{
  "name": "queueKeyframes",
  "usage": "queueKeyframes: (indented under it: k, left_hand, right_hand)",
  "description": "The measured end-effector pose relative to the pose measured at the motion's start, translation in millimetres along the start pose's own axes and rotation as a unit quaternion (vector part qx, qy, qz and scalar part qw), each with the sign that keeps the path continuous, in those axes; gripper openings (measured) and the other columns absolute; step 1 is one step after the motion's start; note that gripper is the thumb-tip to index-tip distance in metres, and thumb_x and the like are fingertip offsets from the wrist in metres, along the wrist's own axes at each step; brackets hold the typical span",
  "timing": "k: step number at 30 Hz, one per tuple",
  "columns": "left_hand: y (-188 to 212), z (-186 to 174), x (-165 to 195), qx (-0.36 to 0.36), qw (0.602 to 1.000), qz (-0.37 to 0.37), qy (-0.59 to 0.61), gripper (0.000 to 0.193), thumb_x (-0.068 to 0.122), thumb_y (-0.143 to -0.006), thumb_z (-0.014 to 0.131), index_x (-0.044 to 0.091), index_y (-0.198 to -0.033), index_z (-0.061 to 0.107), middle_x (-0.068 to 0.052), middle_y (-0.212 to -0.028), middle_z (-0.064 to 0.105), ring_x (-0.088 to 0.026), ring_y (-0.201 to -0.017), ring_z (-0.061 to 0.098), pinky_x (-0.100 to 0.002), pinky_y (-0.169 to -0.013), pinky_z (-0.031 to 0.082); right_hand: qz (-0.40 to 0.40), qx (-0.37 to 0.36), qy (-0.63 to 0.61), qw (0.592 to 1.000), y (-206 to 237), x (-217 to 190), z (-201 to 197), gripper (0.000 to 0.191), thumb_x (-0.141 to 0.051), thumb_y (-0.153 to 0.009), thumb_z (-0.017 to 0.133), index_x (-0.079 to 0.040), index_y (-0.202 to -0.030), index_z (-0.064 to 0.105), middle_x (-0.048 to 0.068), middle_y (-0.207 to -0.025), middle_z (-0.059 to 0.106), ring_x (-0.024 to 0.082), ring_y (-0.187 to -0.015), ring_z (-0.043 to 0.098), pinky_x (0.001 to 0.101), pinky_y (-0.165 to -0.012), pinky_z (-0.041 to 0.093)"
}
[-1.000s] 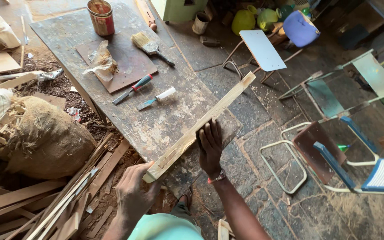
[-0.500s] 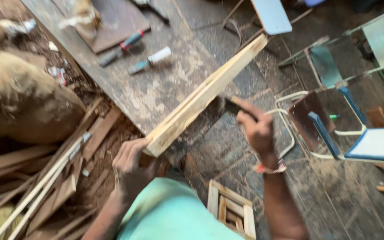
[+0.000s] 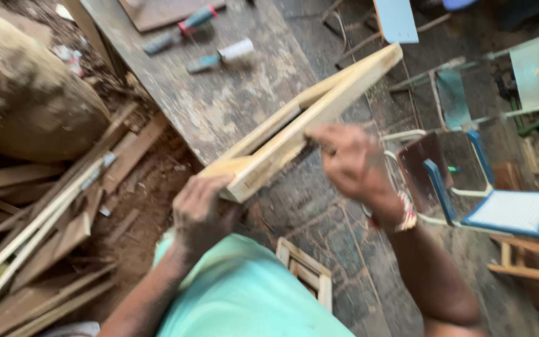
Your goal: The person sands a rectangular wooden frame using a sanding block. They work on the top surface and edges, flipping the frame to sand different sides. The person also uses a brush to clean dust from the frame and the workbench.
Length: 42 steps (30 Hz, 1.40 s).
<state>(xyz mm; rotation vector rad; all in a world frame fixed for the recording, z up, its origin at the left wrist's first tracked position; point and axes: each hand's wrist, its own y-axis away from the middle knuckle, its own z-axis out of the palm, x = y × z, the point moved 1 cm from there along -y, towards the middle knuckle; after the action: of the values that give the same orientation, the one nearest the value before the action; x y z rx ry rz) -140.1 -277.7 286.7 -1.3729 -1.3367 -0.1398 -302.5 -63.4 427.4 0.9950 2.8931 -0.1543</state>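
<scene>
A long pale wooden frame piece (image 3: 319, 109) runs diagonally from the near edge of the workbench (image 3: 232, 106) up toward the right. My left hand (image 3: 199, 212) grips its near end from below. My right hand (image 3: 350, 162) is pressed against its side about midway, fingers curled; whether they pinch something small is blurred. Two hand tools lie on the bench beyond: a red-and-grey handled tool (image 3: 179, 28) and a chisel with a white handle (image 3: 223, 55).
Scrap boards and slats (image 3: 51, 218) pile on the floor at left beside a large brown sack (image 3: 26, 100). A small wooden frame (image 3: 304, 271) stands by my knees. Metal chair frames (image 3: 469, 181) with blue seats crowd the right on stone paving.
The wooden piece has tilted so its frame side shows. My right hand moved from beside it onto its side. The view shifted closer and lower.
</scene>
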Motion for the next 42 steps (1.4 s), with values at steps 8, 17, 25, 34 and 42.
queueKeyframes:
  k: [8,17,25,34,42]
  left_hand:
    - [-11,-9,11,-0.007,1.0,-0.007,0.016,0.041,0.01,-0.069,0.082,0.004,-0.106,0.066,-0.013,-0.096,0.073,-0.033,-0.091,0.073,-0.042,-0.078,0.059]
    - [-7,-8,11,-0.007,1.0,0.016,0.012,0.043,0.018,-0.079,0.086,0.002,-0.111,0.064,-0.014,-0.099,0.073,-0.028,-0.091,0.074,-0.043,-0.087,0.061]
    - [4,-2,-1,0.007,1.0,-0.001,-0.009,0.044,0.02,-0.079,0.088,0.003,-0.112,0.064,-0.018,-0.101,0.073,-0.03,-0.094,0.073,-0.041,-0.084,0.061]
    - [-1,-9,6,-0.006,1.0,-0.006,0.012,0.05,0.015,-0.076,0.089,0.003,-0.117,0.062,-0.013,-0.103,0.069,-0.031,-0.097,0.07,-0.042,-0.088,0.057]
    - [2,-8,7,-0.01,1.0,-0.018,0.009,0.048,0.013,-0.077,0.088,0.003,-0.116,0.063,-0.013,-0.105,0.07,-0.03,-0.098,0.07,-0.041,-0.088,0.058]
  right_hand:
    - [0.066,-0.06,-0.072,0.993,16,-83,11,0.055,-0.003,-0.07,0.066,-0.018,-0.122,0.072,0.009,-0.118,0.073,0.032,-0.102,0.068,0.0432,-0.082,0.058]
    - [-0.001,-0.019,-0.288,0.957,26,-62,-3,0.046,0.006,-0.082,0.064,-0.009,-0.125,0.072,0.009,-0.123,0.075,0.023,-0.111,0.07,0.033,-0.093,0.058]
    - [-0.001,0.093,-0.183,0.979,46,-81,-17,0.041,0.014,-0.086,0.059,-0.003,-0.121,0.071,0.012,-0.123,0.072,0.027,-0.12,0.068,0.0363,-0.105,0.052]
    - [-0.112,0.102,-0.003,0.988,30,-118,28,0.042,0.002,-0.082,0.068,-0.006,-0.124,0.072,0.011,-0.126,0.072,0.031,-0.12,0.064,0.0448,-0.101,0.051]
    - [-0.117,0.07,0.015,0.991,31,-112,24,0.043,0.002,-0.084,0.067,-0.009,-0.125,0.073,0.008,-0.128,0.072,0.027,-0.122,0.064,0.0447,-0.102,0.05]
